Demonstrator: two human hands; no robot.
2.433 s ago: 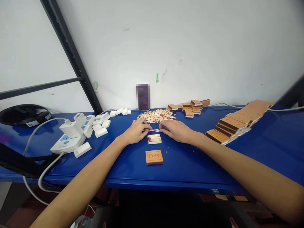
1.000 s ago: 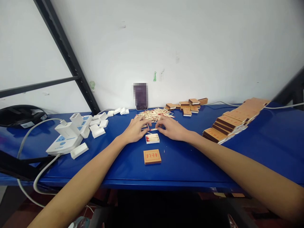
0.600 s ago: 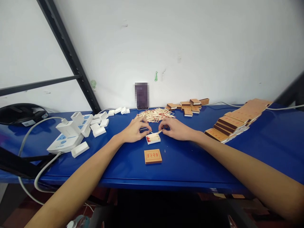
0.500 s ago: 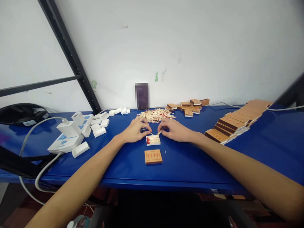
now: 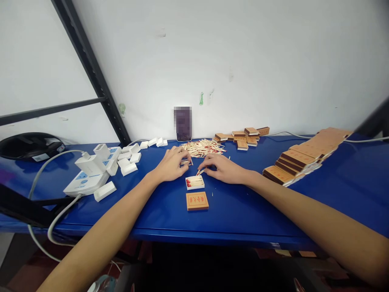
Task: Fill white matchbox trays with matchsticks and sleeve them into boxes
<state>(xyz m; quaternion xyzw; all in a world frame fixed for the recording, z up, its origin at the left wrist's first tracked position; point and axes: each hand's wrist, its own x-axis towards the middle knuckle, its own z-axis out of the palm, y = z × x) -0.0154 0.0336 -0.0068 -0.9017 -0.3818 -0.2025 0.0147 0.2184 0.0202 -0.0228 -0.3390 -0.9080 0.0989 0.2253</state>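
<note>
While the right hand [image 5: 225, 169] pinches a held match [image 5: 199, 172] in a narrow grip, perhaps more than one, the open tray [image 5: 195, 187] lies just on the near side of its fingertips

The tray's long axis runs left to right, its matches [image 5: 194, 181] lying lengthwise, red heads left — the held match slants above its far edge. The right hand is nearer; the left hand [image 5: 172, 165] curls around a few sticks [image 5: 184, 162], though I cannot tell whether it grips them. Nearer still sits an orange matchbox [image 5: 197, 201]; beyond the hands spreads a loose pile [image 5: 202, 148], white trays [image 5: 129, 169] are to the left, stacked boxes [image 5: 304, 156] to the right — nothing visible blocks the right fingertips from the tray
</note>
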